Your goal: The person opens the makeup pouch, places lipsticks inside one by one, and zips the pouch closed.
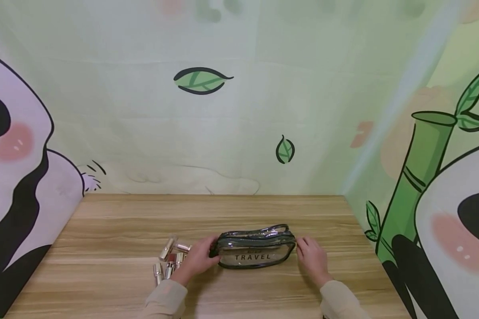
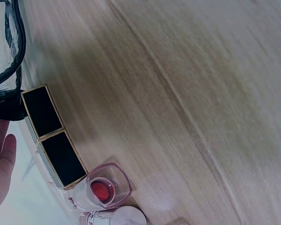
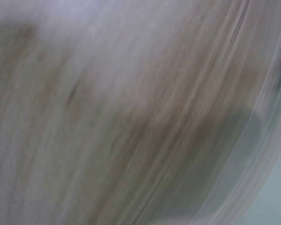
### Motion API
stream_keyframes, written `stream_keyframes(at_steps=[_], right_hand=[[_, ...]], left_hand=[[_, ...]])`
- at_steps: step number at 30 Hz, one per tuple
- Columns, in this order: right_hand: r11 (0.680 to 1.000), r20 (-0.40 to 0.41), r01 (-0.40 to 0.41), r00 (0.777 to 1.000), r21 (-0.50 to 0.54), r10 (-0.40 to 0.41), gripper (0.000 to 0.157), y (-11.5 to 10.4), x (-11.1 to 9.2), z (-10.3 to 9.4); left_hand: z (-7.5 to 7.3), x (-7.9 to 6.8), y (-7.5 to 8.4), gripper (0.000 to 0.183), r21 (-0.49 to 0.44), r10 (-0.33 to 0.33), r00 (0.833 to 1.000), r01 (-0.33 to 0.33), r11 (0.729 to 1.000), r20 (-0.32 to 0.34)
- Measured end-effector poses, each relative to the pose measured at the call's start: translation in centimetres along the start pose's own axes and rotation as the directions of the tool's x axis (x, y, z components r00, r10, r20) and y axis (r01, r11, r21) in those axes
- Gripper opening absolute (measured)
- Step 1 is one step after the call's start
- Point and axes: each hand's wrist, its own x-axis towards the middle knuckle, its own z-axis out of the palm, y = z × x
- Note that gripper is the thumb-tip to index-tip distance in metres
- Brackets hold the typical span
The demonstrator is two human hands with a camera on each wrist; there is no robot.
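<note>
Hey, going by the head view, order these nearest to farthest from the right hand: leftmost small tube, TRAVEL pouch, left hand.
1. TRAVEL pouch: touching the right hand.
2. Left hand: at the pouch's left end.
3. Leftmost small tube: left of that hand.

Pouch [image 1: 257, 249] btwn hands [image 1: 199, 257] [image 1: 312, 258]; lipsticks [image 1: 170, 266] on tbl [image 1: 243, 294], L of pouch.

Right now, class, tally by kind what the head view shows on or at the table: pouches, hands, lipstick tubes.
Pouch: 1
Hands: 2, the left hand and right hand
Lipstick tubes: 5 in sight; the left hand may hide more
Total: 8 in sight
</note>
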Motion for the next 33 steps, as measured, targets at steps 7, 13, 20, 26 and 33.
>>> stream_keyframes(at_steps=[7, 13, 20, 26, 33], right_hand=[[1.000, 0.007, -0.006, 1.000, 0.006, 0.006, 0.012, -0.2, -0.2, 0.3], [1.000, 0.035, -0.029, 0.999, 0.005, 0.028, 0.013, -0.6, -0.6, 0.6], [0.998, 0.074, -0.055, 0.996, 0.006, 0.054, 0.012, -0.9, -0.5, 0.6], [0.998, 0.083, -0.060, 0.995, -0.002, 0.060, 0.011, -0.9, -0.7, 0.9], [0.998, 0.086, -0.068, 0.994, 0.006, 0.067, 0.012, -1.1, -0.7, 1.0]], left_hand=[[0.0, 0.0, 0.1, 0.047, 0.005, -0.016, 1.000, 0.016, 1.000, 0.004], [0.1, -0.1, 0.0, 0.048, -0.011, -0.019, 1.000, 0.019, 1.000, 0.002], [0.0, 0.0, 0.0, 0.048, -0.003, -0.020, 1.000, 0.020, 1.000, 0.003], [0.1, 0.0, -0.1, 0.049, 0.004, -0.011, 1.000, 0.011, 1.000, -0.007], [0.1, -0.1, -0.1, 0.049, -0.017, -0.041, 0.999, 0.041, 0.999, 0.005]])
